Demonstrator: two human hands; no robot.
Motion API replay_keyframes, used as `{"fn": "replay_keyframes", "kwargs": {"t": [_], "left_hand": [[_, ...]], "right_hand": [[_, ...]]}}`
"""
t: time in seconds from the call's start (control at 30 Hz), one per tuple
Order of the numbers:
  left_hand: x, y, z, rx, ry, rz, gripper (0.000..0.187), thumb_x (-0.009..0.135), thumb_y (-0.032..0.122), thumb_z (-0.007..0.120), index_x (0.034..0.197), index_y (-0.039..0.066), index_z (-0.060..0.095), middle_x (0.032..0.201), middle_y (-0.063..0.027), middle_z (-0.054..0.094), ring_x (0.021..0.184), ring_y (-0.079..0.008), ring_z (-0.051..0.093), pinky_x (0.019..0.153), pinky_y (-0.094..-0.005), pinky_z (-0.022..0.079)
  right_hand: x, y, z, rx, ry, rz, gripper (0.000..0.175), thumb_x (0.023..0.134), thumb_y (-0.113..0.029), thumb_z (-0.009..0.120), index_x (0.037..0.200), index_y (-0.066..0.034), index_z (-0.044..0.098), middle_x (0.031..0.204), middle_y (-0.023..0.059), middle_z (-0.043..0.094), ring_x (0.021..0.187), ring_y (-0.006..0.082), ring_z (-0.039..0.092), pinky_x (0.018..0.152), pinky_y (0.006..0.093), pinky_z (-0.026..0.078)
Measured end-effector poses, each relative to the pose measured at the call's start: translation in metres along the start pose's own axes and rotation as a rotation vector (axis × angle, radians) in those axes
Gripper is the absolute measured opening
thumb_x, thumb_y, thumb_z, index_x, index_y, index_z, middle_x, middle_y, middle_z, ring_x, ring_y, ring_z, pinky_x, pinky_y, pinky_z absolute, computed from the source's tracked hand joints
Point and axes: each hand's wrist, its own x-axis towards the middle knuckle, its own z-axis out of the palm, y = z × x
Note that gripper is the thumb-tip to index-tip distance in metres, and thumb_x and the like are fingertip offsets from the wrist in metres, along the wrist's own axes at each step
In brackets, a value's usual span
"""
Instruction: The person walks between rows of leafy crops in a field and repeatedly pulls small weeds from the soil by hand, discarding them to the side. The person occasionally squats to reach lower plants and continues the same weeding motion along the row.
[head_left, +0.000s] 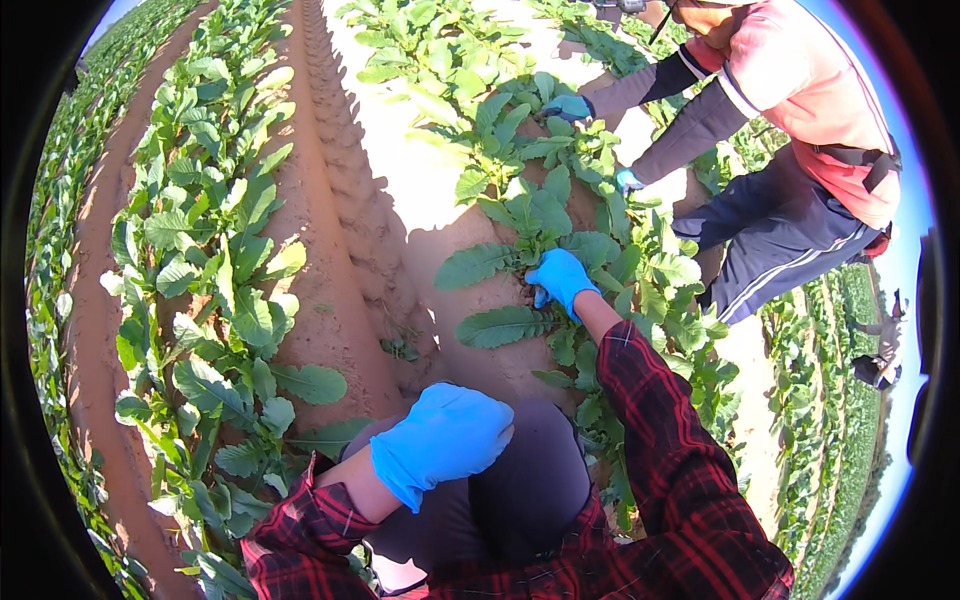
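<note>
My right hand (561, 283), in a blue disposable glove, reaches down to the soil at the base of a leafy green plant (534, 217) in the row. Its fingertips are partly hidden, and whether they hold anything does not show. One broad lobed leaf (504, 327) lies just below that hand, another (474, 266) to its left. My left hand (450, 435), gloved in the same blue, is curled above my knees with its back to the camera; the inside of its fingers is hidden.
A co-worker in a red top (817, 90) bends over the same row at the upper right, gloved hands (570, 108) among the leaves. A bare soil furrow (360, 225) runs between this row and a leafy row (247, 300) at the left. Another person (885, 345) is far off right.
</note>
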Motion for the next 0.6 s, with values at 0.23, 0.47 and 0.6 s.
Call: {"fn": "replay_keyframes", "kwargs": {"t": [0.23,0.47,0.6], "left_hand": [[0.003,-0.003,0.001,0.01,-0.004,-0.003,0.018,0.088,0.025,0.055,0.082,0.01,0.064,0.068,-0.0161,0.06,0.066,-0.0361,0.062,0.06,-0.0463,0.05],[0.006,0.003,-0.005,-0.008,-0.063,-0.006,0.018,0.089,0.024,0.055,0.085,0.01,0.063,0.069,-0.0161,0.06,0.065,-0.0363,0.062,0.059,-0.0456,0.05],[0.005,0.002,-0.006,-0.024,-0.047,0.006,0.018,0.089,0.024,0.054,0.084,0.009,0.063,0.067,-0.0161,0.06,0.064,-0.0359,0.062,0.058,-0.045,0.05]], "right_hand": [[0.01,-0.013,0.044,-0.344,0.529,-0.275,0.031,0.076,-0.037,0.066,0.082,-0.0067,0.07,0.083,0.0184,0.068,0.078,0.0384,0.065,0.072,0.0471,0.052],[0.039,-0.018,0.058,-0.401,0.658,-0.282,0.021,0.08,-0.027,0.059,0.084,-0.0091,0.069,0.081,0.0166,0.068,0.077,0.038,0.065,0.068,0.0483,0.051],[0.031,-0.022,0.054,-0.38,0.679,-0.356,0.018,0.078,-0.026,0.064,0.087,-0.0104,0.068,0.081,0.018,0.066,0.075,0.0388,0.063,0.066,0.051,0.049]]}}
